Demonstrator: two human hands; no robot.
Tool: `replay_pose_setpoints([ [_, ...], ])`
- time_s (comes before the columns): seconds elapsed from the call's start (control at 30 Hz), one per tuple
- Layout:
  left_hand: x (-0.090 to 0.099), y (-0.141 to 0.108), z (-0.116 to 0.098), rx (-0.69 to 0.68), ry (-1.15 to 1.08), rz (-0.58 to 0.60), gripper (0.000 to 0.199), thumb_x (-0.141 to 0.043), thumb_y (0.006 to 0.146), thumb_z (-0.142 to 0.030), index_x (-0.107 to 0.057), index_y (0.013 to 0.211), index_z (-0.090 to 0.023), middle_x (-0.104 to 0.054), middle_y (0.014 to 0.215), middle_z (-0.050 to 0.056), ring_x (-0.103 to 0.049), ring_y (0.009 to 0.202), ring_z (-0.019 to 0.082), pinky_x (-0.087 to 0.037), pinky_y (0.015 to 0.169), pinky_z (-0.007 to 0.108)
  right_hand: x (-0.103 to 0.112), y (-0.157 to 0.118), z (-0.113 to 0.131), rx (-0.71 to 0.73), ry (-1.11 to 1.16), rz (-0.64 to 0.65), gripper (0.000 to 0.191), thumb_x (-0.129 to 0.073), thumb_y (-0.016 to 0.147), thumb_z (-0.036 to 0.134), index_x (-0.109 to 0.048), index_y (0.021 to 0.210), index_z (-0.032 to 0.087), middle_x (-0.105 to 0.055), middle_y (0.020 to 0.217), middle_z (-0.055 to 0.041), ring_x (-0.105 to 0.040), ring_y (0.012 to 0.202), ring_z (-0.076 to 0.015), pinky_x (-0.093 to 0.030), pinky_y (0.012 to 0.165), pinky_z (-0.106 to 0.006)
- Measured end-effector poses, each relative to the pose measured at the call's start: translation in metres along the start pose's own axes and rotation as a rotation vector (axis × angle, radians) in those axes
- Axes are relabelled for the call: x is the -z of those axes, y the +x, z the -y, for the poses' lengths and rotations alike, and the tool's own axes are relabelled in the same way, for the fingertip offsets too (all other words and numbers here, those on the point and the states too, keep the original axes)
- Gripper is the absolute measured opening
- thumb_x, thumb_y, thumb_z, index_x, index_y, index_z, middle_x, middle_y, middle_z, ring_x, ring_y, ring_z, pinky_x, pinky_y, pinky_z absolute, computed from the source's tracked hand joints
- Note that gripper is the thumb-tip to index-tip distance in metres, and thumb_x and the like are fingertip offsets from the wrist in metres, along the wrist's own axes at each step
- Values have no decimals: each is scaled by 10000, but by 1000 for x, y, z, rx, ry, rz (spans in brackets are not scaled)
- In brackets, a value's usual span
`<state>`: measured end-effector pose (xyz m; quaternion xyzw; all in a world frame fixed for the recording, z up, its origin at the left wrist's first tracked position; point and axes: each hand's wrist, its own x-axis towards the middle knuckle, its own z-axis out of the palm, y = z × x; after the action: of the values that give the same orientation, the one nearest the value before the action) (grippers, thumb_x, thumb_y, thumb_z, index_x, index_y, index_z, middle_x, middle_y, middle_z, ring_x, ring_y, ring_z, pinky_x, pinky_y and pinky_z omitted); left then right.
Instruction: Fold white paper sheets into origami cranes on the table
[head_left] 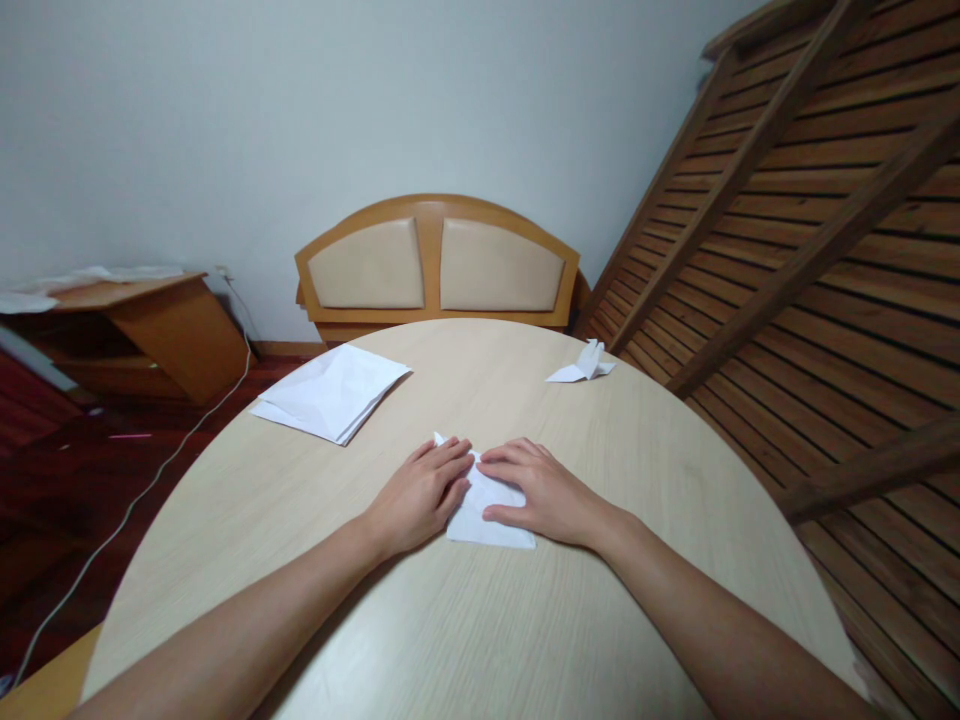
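A small folded sheet of white paper (489,522) lies flat on the round table in front of me. Its left edge and far part are partly covered by my hands. My left hand (426,492) rests on the left side of the paper, fingers stretched out, with a white tip showing beyond the fingertips. On the right side, my right hand (541,490) lies over the paper, thumb and fingers apart. Farther back at the right stands a folded white paper crane (586,364).
A stack of white paper sheets (330,388) sits at the left of the round wooden table (420,640). Behind it is a padded headboard (435,205). Wooden slats (810,230) lean at the right. A desk (180,335) and a white cable (161,465) are at the left.
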<state>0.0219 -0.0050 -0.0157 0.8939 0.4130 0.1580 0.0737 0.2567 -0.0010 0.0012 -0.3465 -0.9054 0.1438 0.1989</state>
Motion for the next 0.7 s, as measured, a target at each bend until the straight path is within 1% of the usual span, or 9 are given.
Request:
replay_pose_setpoints([
  [0.1,-1,0,0,59,46,52,475,-387,1028,-370,-465,1458,-183,-424,1555,121,-364,1455,284,-299,1185,521,3,-1,-4,-13,-68,-24,333,-688,903,376,-693,1210,246,-683,1251,-72,-556,1160,-259,-420,997,-441],
  [0.13,-1,0,0,79,61,63,506,-385,1027,-401,-438,1480,-184,-394,1571,124,-334,1468,298,-291,1185,533,3,-1,-3,-12,-82,-29,313,-661,923,366,-694,1211,248,-684,1261,-72,-563,1164,-258,-424,995,-443],
  [0.2,-1,0,0,114,86,81,557,-376,1022,-457,-397,1510,-190,-347,1593,122,-281,1487,321,-277,1185,550,3,-1,-1,1,-90,-13,375,-622,945,393,-654,1285,240,-649,1337,-88,-551,1228,-267,-412,1033,-458],
  [0.3,0,0,-2,169,116,107,570,-340,1026,-479,-370,1529,-213,-295,1615,115,-234,1498,347,-275,1179,560,0,-2,4,27,-80,78,543,-583,950,476,-536,1423,214,-518,1490,-117,-438,1392,-289,-333,1137,-481],
  [0.33,0,0,-2,188,128,114,563,-326,1030,-475,-367,1531,-223,-284,1619,111,-223,1499,355,-276,1177,563,-1,-2,4,27,-77,112,561,-564,958,486,-511,1444,214,-478,1521,-119,-398,1427,-290,-306,1160,-486],
  [0.4,1,0,-2,220,153,121,547,-304,1036,-455,-366,1531,-230,-284,1620,108,-224,1497,361,-282,1171,567,-3,-2,4,15,-68,152,534,-519,984,472,-498,1457,225,-439,1546,-113,-359,1455,-282,-276,1182,-490],
  [0.5,-1,-1,3,264,207,79,537,-311,1037,-433,-405,1504,-186,-333,1595,147,-282,1479,361,-297,1158,575,-2,-2,1,11,-44,169,547,-538,971,482,-500,1456,230,-433,1547,-116,-356,1459,-282,-241,1200,-502],
  [0.6,-4,-3,9,306,263,-6,526,-339,1028,-408,-460,1448,-115,-406,1542,215,-352,1447,372,-314,1139,593,0,-3,-2,10,-10,175,605,-586,935,515,-491,1462,233,-422,1550,-123,-352,1460,-291,-223,1204,-527],
  [0.7,-5,-4,12,337,254,-111,534,-390,1006,-399,-478,1415,-66,-411,1525,258,-330,1452,392,-304,1142,604,-1,-4,-3,-2,21,154,571,-598,937,489,-504,1450,256,-434,1544,-114,-368,1453,-282,-225,1202,-535],
])
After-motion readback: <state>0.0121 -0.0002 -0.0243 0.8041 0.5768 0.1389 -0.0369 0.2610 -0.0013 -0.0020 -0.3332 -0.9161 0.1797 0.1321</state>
